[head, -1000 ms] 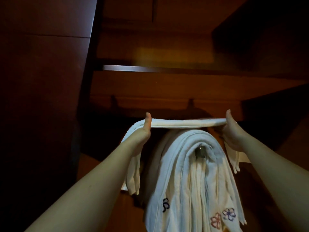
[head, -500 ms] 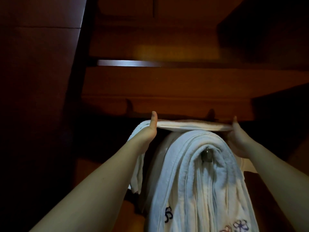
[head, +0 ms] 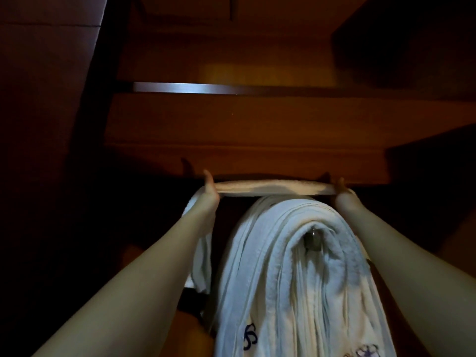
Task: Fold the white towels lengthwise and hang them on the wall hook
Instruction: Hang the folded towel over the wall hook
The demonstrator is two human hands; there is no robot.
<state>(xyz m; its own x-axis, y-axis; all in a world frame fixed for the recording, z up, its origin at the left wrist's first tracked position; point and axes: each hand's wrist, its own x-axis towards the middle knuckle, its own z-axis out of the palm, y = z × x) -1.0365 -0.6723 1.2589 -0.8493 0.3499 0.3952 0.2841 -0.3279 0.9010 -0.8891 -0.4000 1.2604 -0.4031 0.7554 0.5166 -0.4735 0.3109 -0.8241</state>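
Up against the dark wood wall (head: 257, 124), both my arms reach fwd and up — left hand (head: 210, 194) and right hand (head: 343, 194) each pinch one end of a folded white towel (head: 270, 188), stretched taut and level between them. It's just above the hung towels (head: 296, 266) draped over the hook (head: 313, 242) — ends trailing down by my wrists.

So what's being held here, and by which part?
A folded towel, stretched flat above the hook: left hand holds its left end, right hand its right end.
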